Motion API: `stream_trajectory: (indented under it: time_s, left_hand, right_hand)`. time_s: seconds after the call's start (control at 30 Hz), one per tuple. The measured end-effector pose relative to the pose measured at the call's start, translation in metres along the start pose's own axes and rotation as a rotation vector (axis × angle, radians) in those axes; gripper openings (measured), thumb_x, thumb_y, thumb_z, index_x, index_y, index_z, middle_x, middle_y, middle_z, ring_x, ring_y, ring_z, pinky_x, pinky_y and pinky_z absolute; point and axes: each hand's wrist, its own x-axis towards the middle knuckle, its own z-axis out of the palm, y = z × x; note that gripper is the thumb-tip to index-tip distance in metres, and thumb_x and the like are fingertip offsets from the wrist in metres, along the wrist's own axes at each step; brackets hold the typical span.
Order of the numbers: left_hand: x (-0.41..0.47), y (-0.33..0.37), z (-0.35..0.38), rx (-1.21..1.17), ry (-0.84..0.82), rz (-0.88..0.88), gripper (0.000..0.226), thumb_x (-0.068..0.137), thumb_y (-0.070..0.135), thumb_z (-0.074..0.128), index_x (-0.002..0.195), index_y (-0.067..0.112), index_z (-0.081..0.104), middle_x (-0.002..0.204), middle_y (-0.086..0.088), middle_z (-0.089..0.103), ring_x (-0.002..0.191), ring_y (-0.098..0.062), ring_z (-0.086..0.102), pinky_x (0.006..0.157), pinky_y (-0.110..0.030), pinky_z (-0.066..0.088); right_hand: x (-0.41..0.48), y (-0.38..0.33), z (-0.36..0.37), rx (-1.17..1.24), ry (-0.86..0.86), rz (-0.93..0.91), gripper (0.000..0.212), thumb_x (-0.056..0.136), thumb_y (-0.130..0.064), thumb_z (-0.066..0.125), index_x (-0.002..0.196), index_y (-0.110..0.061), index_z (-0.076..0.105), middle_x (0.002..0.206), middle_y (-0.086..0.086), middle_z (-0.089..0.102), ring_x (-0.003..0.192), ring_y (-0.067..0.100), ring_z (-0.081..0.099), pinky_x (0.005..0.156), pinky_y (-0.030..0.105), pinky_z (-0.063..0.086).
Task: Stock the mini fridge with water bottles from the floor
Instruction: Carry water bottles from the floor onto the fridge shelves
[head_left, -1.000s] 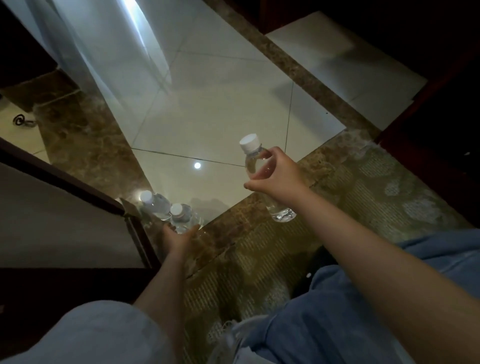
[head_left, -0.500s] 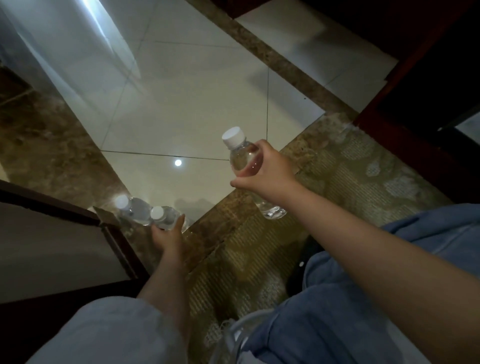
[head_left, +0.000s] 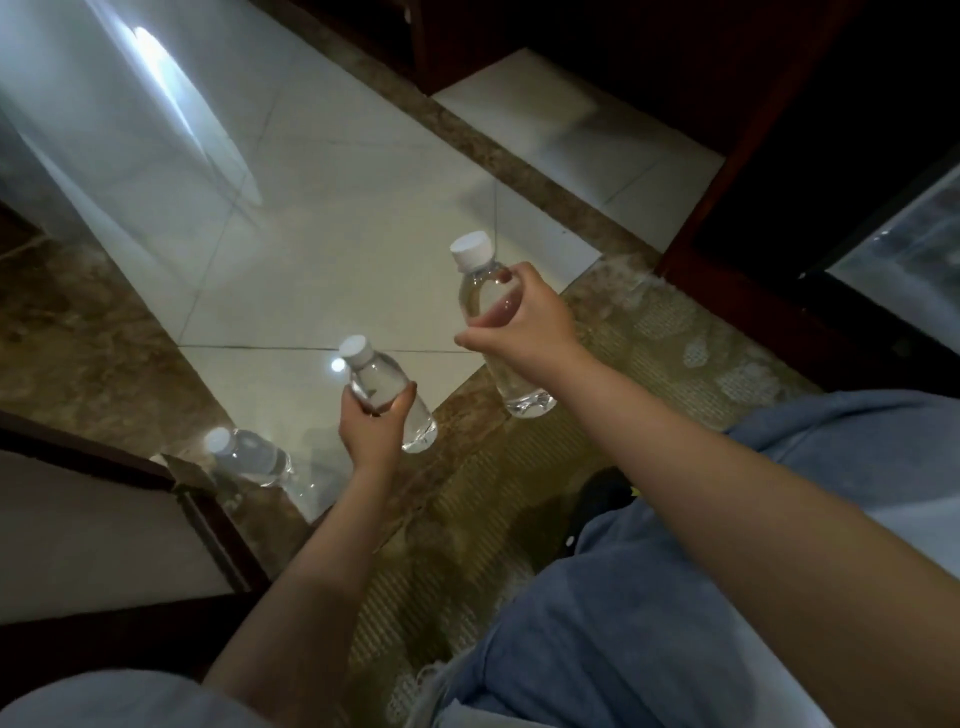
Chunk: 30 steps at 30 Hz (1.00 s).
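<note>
My right hand (head_left: 519, 322) grips a clear water bottle with a white cap (head_left: 480, 280) around its middle, holding it above the floor. My left hand (head_left: 374, 431) grips a second clear, white-capped bottle (head_left: 384, 389), lifted off the floor and tilted. A third bottle (head_left: 249, 457) stands on the floor at the left, beside a dark wooden corner. A glass-fronted surface that may be the mini fridge (head_left: 904, 249) shows at the right edge.
Glossy white floor tiles (head_left: 322, 208) with a brown marble border (head_left: 78, 353) lie ahead. A dark wooden cabinet (head_left: 727, 130) stands at the upper right and a wooden frame (head_left: 208, 519) at the left. My blue-jeaned knees fill the bottom right.
My left hand has closed round one of the two floor bottles and lifted it up and to the right. My right hand with its bottle has stayed raised, and the view has shifted.
</note>
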Motion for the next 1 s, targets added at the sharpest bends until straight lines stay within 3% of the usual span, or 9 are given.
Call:
stream_trajectory:
  time_s: [0.1, 0.2, 0.33, 0.53, 0.63, 0.77, 0.87, 1.0]
  left_hand:
    - [-0.013, 0.045, 0.030, -0.079, -0.093, 0.097, 0.045, 0.072, 0.022, 0.080, 0.110, 0.015, 0.056, 0.103, -0.003, 0.065, 0.088, -0.015, 0.062, 0.084, -0.031, 0.049]
    - [-0.029, 0.087, 0.061, -0.064, -0.202, 0.178, 0.050, 0.071, 0.025, 0.081, 0.114, 0.015, 0.058, 0.106, -0.001, 0.065, 0.093, -0.015, 0.061, 0.082, -0.027, 0.048]
    - [-0.057, 0.134, 0.108, -0.016, -0.338, 0.282, 0.048, 0.071, 0.026, 0.081, 0.110, 0.021, 0.055, 0.108, 0.001, 0.063, 0.099, -0.017, 0.060, 0.084, -0.026, 0.047]
    - [-0.102, 0.195, 0.180, -0.026, -0.492, 0.420, 0.055, 0.068, 0.028, 0.083, 0.116, 0.020, 0.056, 0.111, 0.001, 0.065, 0.103, -0.017, 0.062, 0.094, -0.034, 0.050]
    - [-0.132, 0.219, 0.217, -0.025, -0.576, 0.504, 0.049, 0.066, 0.033, 0.082, 0.107, 0.026, 0.055, 0.106, 0.003, 0.065, 0.099, -0.016, 0.063, 0.093, -0.038, 0.052]
    - [-0.184, 0.243, 0.262, -0.064, -0.698, 0.556, 0.046, 0.068, 0.031, 0.083, 0.105, 0.020, 0.058, 0.103, 0.003, 0.067, 0.094, -0.013, 0.064, 0.067, -0.013, 0.053]
    - [-0.222, 0.252, 0.294, -0.030, -0.780, 0.609, 0.038, 0.065, 0.035, 0.083, 0.091, 0.031, 0.056, 0.099, 0.007, 0.067, 0.094, -0.010, 0.064, 0.083, -0.026, 0.051]
    - [-0.271, 0.255, 0.334, 0.029, -0.884, 0.682, 0.035, 0.068, 0.035, 0.082, 0.088, 0.028, 0.053, 0.092, 0.008, 0.063, 0.089, -0.010, 0.062, 0.077, -0.025, 0.049]
  right_hand:
    - [0.000, -0.003, -0.034, 0.075, 0.130, 0.001, 0.064, 0.065, -0.023, 0.084, 0.118, -0.017, 0.049, 0.084, -0.013, 0.055, 0.088, 0.011, 0.058, 0.085, 0.033, 0.052]
    - [-0.001, -0.002, -0.075, 0.122, 0.247, -0.005, 0.068, 0.065, -0.022, 0.085, 0.123, -0.014, 0.049, 0.083, -0.015, 0.055, 0.086, 0.007, 0.058, 0.090, 0.035, 0.051]
    - [-0.006, 0.004, -0.135, 0.163, 0.360, -0.006, 0.069, 0.071, -0.017, 0.081, 0.129, -0.014, 0.046, 0.082, -0.017, 0.051, 0.074, -0.005, 0.048, 0.083, 0.025, 0.047]
    - [-0.020, 0.025, -0.225, 0.259, 0.637, -0.024, 0.055, 0.069, -0.018, 0.080, 0.116, -0.019, 0.051, 0.095, -0.005, 0.063, 0.090, 0.007, 0.060, 0.077, 0.023, 0.051]
    - [-0.037, 0.041, -0.268, 0.299, 0.753, -0.025, 0.056, 0.070, -0.017, 0.081, 0.117, -0.017, 0.051, 0.093, -0.013, 0.057, 0.090, 0.003, 0.057, 0.073, 0.018, 0.045]
    - [-0.066, 0.076, -0.318, 0.322, 0.904, 0.015, 0.059, 0.068, -0.018, 0.083, 0.117, -0.018, 0.050, 0.097, -0.012, 0.058, 0.100, 0.010, 0.060, 0.082, 0.023, 0.047]
    - [-0.094, 0.109, -0.346, 0.284, 0.955, 0.090, 0.068, 0.067, -0.023, 0.083, 0.125, -0.020, 0.047, 0.110, -0.003, 0.062, 0.103, 0.012, 0.061, 0.085, 0.026, 0.049]
    - [-0.134, 0.150, -0.376, 0.253, 1.032, 0.200, 0.073, 0.069, -0.023, 0.081, 0.132, -0.019, 0.045, 0.105, -0.006, 0.061, 0.099, 0.011, 0.059, 0.076, 0.022, 0.047]
